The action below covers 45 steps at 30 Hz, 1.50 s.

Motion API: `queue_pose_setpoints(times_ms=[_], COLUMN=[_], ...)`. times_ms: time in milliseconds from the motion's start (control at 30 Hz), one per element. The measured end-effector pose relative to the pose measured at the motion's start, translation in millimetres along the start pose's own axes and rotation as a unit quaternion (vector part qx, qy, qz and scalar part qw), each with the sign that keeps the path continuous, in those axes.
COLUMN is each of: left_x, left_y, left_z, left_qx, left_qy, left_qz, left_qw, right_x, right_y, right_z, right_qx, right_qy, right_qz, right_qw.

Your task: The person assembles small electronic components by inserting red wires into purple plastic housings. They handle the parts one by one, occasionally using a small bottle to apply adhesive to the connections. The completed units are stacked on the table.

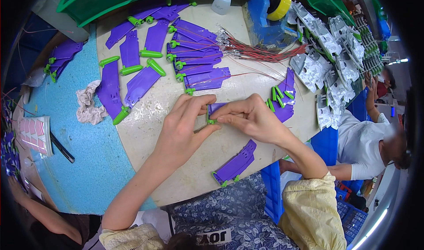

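Near the middle of the table, both my hands hold one purple plastic wing-shaped piece [216, 109] with a green part along its left edge. The fingers of my left hand [182, 122] pinch that green edge. From the other side my right hand [251, 117] grips the piece, its thumb and fingertips close to the green end; fingers hide most of it. Below my hands lies another purple piece [236, 162] with small green ends. Beyond them is a row of purple pieces [201, 55] with green caps and thin wires. Small green caps [278, 95] rest on a purple piece to the right.
Red and black wires [265, 52] lie bundled at the back, near a white squeeze bottle [222, 3] and a blue tape dispenser [260, 18]. Silver-grey plastic parts [327, 60] are heaped at right. Crumpled paper [88, 103] sits on the blue mat [84, 161]. A co-worker [366, 144] is at right.
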State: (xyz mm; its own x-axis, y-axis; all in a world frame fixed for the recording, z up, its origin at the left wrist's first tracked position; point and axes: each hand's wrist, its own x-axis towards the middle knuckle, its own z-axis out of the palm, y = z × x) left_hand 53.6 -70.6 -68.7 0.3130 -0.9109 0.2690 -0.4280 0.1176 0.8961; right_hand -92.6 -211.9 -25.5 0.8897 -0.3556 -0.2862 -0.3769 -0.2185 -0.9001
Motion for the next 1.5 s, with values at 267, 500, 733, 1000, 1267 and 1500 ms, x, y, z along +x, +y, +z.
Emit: queue_pose_setpoints(times_ms=[267, 500, 733, 1000, 1267, 1500], left_x=[0, -1, 19, 21, 22, 21], left_y=[1, 8, -5, -1, 0, 2], left_z=[6, 4, -6, -3, -6, -10], left_qx=[0.059, 0.180, 0.204, 0.193, 0.169, 0.126], left_qy=[0.030, 0.025, -0.060, -0.058, -0.068, -0.063], left_qz=[0.015, 0.066, 0.199, 0.179, 0.154, 0.073], left_qw=[0.998, 0.981, 0.957, 0.963, 0.971, 0.987], right_x=[5, 14, 11, 32, 19, -18], right_y=[-17, -11, 6, -11, -14, -12], right_z=[-6, -8, -9, -138, -136, -48], right_qx=[-0.087, -0.094, -0.296, -0.086, 0.054, 0.036], right_qy=[-0.036, 0.118, 0.261, 0.435, 0.340, 0.151], right_qz=[0.003, 0.060, -0.142, -0.009, 0.084, 0.015], right_qw=[0.996, 0.987, 0.908, 0.897, 0.935, 0.988])
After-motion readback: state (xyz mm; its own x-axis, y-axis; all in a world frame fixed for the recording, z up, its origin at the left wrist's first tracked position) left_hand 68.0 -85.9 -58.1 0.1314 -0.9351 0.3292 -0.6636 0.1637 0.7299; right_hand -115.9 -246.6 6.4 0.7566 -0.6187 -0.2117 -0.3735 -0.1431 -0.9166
